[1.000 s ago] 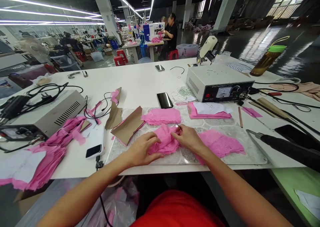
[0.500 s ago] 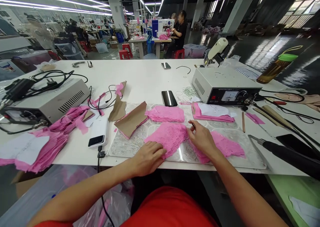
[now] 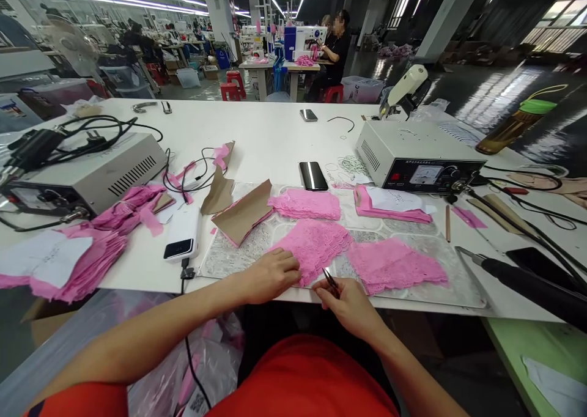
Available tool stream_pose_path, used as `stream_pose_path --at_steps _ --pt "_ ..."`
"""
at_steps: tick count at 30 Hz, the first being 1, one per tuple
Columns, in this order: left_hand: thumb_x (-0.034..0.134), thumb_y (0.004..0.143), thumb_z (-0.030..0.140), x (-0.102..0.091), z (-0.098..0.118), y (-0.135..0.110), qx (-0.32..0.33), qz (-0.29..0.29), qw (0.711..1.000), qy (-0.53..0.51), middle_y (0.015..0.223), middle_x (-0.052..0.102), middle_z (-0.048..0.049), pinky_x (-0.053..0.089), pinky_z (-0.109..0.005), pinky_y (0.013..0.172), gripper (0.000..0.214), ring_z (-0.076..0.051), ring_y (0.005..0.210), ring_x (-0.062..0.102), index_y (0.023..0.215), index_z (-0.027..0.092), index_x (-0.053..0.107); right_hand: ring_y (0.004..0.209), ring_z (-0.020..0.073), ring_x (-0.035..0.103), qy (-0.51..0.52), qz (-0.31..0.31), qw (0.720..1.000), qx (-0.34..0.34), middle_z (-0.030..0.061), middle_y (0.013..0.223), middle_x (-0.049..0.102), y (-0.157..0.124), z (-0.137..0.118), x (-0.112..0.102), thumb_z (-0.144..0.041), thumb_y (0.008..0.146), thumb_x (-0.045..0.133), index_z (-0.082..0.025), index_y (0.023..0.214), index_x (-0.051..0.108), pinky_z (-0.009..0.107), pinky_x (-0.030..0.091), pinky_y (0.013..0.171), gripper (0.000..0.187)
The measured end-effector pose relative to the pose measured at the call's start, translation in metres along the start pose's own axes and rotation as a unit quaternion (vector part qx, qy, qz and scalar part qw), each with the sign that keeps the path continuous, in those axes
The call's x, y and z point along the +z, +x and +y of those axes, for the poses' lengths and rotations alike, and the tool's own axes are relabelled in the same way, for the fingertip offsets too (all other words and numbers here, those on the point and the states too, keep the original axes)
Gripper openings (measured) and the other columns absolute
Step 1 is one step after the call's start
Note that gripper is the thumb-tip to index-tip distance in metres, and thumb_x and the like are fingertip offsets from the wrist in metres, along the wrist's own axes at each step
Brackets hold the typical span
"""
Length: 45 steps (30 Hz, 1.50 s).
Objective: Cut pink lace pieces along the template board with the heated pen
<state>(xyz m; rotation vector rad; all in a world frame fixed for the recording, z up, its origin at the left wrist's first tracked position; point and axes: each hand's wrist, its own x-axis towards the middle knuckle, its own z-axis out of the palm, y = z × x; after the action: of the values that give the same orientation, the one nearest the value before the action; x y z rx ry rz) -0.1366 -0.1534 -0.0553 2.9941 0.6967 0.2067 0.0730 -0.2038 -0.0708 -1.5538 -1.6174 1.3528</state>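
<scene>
My left hand (image 3: 274, 275) lies at the lower left edge of a stack of pink lace pieces (image 3: 316, 246), its fingers curled together on the fabric. In my right hand (image 3: 346, 301) is a pair of dark tweezers (image 3: 331, 280), points up and to the left, near the stack's lower corner. Right of it, a second group of pink lace pieces (image 3: 397, 264) is spread on the grey patterned board (image 3: 458, 291). Behind the stack lies a folded pink lace pile (image 3: 307, 203). The fingertips of my left hand are partly hidden.
Brown card pieces (image 3: 243, 212) and a white power bank (image 3: 183, 236) lie left. Grey control boxes (image 3: 422, 154) (image 3: 87, 172) flank the table. A black-handled tool (image 3: 527, 282) lies at right, a phone (image 3: 313, 176) behind. A person (image 3: 337, 53) sits at a sewing machine beyond.
My right hand has come down and left from the stack's right edge to its lower corner, with the tweezers. The right-hand lace group now shows more fully. My left hand stays at the stack.
</scene>
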Motion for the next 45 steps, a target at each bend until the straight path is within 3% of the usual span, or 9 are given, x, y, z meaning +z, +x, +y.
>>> stream_pose_path --at_steps 6,13,23,30,42,45 --pt "0.048 0.092 0.022 0.004 0.003 0.007 -0.082 0.030 0.992 -0.092 0.083 0.062 -0.0050 0.041 -0.025 0.071 0.019 -0.016 0.078 0.056 0.086 0.015 0.065 0.062 0.0161 0.057 0.038 0.014 0.999 0.018 0.0032 0.065 0.064 -0.001 -0.003 0.012 -0.035 0.072 0.054 -0.015 0.075 0.068 0.027 0.042 0.060 0.024" --pt "0.053 0.088 0.019 0.003 0.003 0.012 -0.148 0.038 0.971 -0.186 0.080 0.062 -0.0025 0.042 -0.021 0.067 0.015 -0.013 0.074 0.058 0.082 0.016 0.067 0.054 0.0148 0.055 0.109 0.052 0.992 0.036 0.0015 0.055 0.061 0.004 -0.009 0.027 -0.042 0.068 0.062 -0.015 0.069 0.062 0.026 0.041 0.056 0.026" --pt "0.056 0.087 0.021 -0.001 0.002 0.010 -0.142 0.012 0.966 -0.217 0.082 0.064 -0.0043 0.043 -0.022 0.070 0.014 -0.015 0.078 0.060 0.084 0.016 0.069 0.052 0.0133 0.049 0.076 0.120 0.990 0.016 0.0014 0.055 0.056 0.008 -0.006 0.035 -0.041 0.070 0.055 -0.017 0.064 0.059 0.026 0.039 0.053 0.025" --pt "0.056 0.081 0.013 -0.006 0.002 0.017 -0.202 0.015 0.943 -0.265 0.075 0.065 -0.0004 0.039 -0.020 0.062 0.014 -0.012 0.069 0.058 0.078 0.017 0.069 0.054 0.0130 0.049 0.062 0.115 0.991 0.013 0.0014 0.058 0.056 0.007 -0.011 0.031 -0.044 0.070 0.054 -0.017 0.066 0.058 0.026 0.039 0.056 0.028" --pt "0.050 0.082 0.014 -0.012 -0.002 0.021 -0.213 -0.019 0.932 -0.292 0.073 0.066 -0.0012 0.038 -0.021 0.061 0.018 -0.013 0.067 0.056 0.077 0.015 0.067 0.052 0.0111 0.044 0.035 0.144 0.988 -0.028 -0.0005 0.054 0.053 0.009 -0.012 0.030 -0.039 0.072 0.053 -0.017 0.063 0.058 0.024 0.036 0.053 0.024" --pt "0.060 0.080 0.024 -0.017 0.002 0.020 -0.198 -0.032 0.937 -0.285 0.076 0.065 -0.0015 0.037 -0.021 0.060 0.011 -0.014 0.067 0.055 0.083 0.014 0.065 0.054 0.0112 0.043 0.043 0.133 0.990 -0.030 -0.0002 0.056 0.053 0.010 -0.009 0.030 -0.039 0.073 0.053 -0.017 0.064 0.058 0.024 0.036 0.053 0.025"
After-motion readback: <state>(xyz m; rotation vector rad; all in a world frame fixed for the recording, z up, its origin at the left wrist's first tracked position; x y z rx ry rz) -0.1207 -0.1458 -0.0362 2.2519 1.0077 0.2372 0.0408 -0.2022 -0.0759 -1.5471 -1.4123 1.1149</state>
